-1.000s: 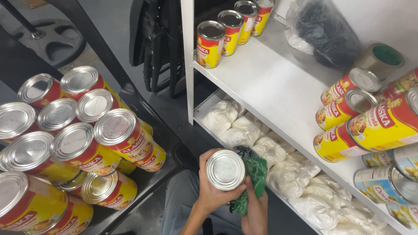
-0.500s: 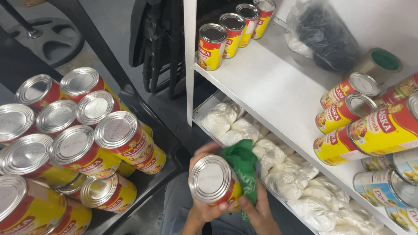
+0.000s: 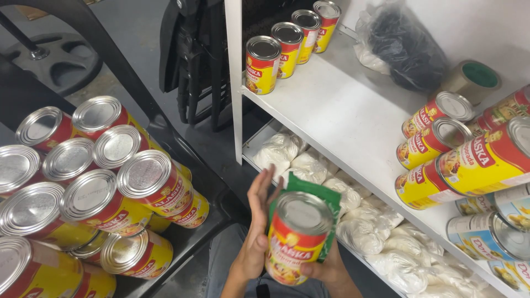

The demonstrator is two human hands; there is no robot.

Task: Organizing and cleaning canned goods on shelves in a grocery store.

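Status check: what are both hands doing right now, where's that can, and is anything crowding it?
Right hand grips red-and-yellow can with green cloth behind it. Left hand open, flat against can's side. White shelf beside it; white bags below.

Can stack (image 3: 94,187) left, shelf (image 3: 342,121) right w/ cans (image 3: 292,33), bags (image 3: 353,209) below.

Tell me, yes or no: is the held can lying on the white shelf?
No: the red-and-yellow can is up in the air between the left hand and right hand, clear of the white shelf.

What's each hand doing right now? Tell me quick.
Left hand: open, fingers spread, palm against the side of the red and yellow can.
Right hand: closed under the can and the green cloth.
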